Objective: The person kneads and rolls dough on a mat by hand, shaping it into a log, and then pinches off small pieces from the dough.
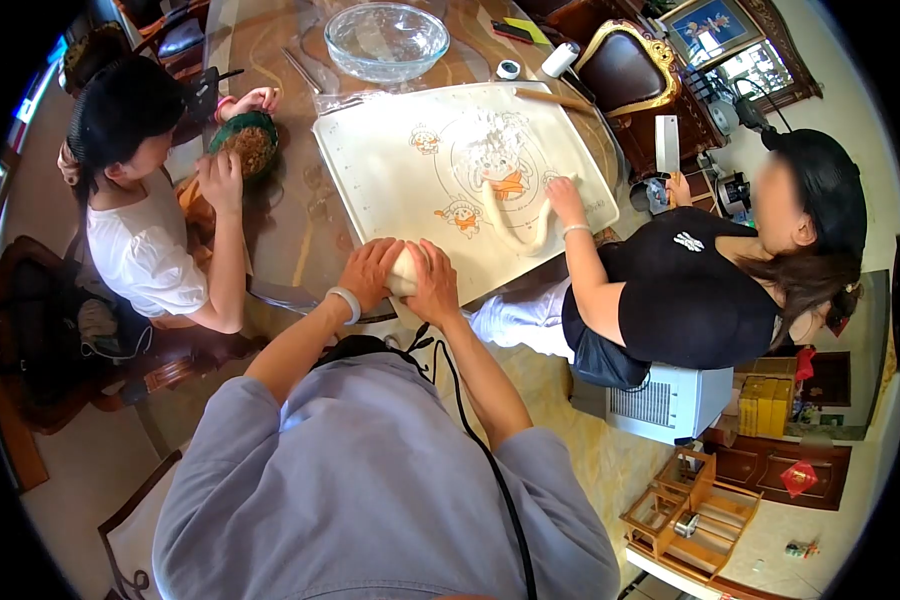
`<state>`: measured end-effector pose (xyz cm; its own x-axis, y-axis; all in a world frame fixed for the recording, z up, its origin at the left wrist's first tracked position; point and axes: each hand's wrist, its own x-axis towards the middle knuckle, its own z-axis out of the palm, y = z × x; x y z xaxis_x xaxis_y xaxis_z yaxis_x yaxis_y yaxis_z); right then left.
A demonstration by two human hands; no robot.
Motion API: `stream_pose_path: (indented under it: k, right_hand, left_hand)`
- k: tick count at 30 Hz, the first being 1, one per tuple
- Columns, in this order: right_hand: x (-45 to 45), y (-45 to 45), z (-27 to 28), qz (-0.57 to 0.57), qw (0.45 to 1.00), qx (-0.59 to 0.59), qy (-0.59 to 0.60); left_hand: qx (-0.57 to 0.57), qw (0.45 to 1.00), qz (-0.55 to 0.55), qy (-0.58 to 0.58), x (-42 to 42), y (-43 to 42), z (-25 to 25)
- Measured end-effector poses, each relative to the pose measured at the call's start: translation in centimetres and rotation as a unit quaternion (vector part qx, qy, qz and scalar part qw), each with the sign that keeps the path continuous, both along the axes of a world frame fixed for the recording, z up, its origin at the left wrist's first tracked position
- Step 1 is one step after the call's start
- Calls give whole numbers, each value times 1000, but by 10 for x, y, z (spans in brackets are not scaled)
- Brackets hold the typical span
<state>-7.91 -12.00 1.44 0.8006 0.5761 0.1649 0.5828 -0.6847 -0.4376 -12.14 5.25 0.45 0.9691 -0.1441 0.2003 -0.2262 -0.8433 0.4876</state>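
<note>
Both my hands press around a pale lump of dough [403,274] at the near edge of the white printed mat [370,190]. My left hand [370,272], with a light band at the wrist, curls over the dough's left side. On its right side my right hand [433,284] is wrapped, with fingers pointing forward. My fingers hide much of the lump. Farther right on the mat, a long bent rope of dough [515,240] lies under a co-worker's hand [566,203]. White flour [490,145] is scattered across the mat's printed middle.
A glass bowl [386,45] stands behind the mat. A rolling pin [552,98] lies along the mat's far edge. At left, another person handles a green bowl [248,150] of brown filling. The right-hand person also holds a broad-bladed knife [667,145]. A black cable [485,450] hangs beside me.
</note>
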Motion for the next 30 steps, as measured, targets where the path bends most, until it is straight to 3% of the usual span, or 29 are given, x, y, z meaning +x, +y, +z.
stream_pose_path:
  k: [23, 30]
  right_hand:
    - [1, 0, 9, 8, 1000, -28, 11]
    - [16, 7, 72, 20, 1000, 11, 18]
  left_hand:
    - [-69, 997, -5, 47, 5, 9, 8]
    - [-172, 985, 10, -27, 16, 21, 43]
